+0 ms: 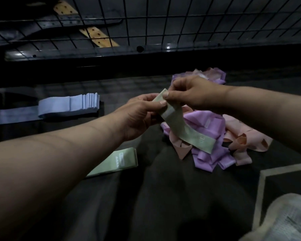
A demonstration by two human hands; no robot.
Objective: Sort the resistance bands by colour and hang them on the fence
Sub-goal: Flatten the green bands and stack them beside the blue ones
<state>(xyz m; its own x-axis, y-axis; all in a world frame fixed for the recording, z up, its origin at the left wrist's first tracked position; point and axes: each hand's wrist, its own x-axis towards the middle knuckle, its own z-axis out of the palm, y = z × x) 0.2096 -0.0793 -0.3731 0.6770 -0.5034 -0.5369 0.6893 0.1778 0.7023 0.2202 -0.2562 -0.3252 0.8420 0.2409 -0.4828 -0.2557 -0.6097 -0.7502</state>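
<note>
In the head view, I am pinching the top end of a green band (181, 129) with both hands. My left hand (141, 115) is clamping its edge between thumb and forefinger from the lower left, and my right hand (189, 93) is nipping the same end from the upper right, so the fingertips are almost meeting. The band is hanging from that shared grip, its long axis running down and to the right. Its lower end is lying over the mixed heap (208, 122) of purple and pink bands; whether it is touching them I cannot tell. The green pile (118, 161) is lying flat on the dark floor (163, 197), down and to the left of the grip, just beside my left forearm. So I am judging my left hand the nearer one to carry this band across. The blue stack (69, 105) is sitting further left, well apart. The fence (163, 23) is standing beyond, showing none of these coloured bands hung on it.
</note>
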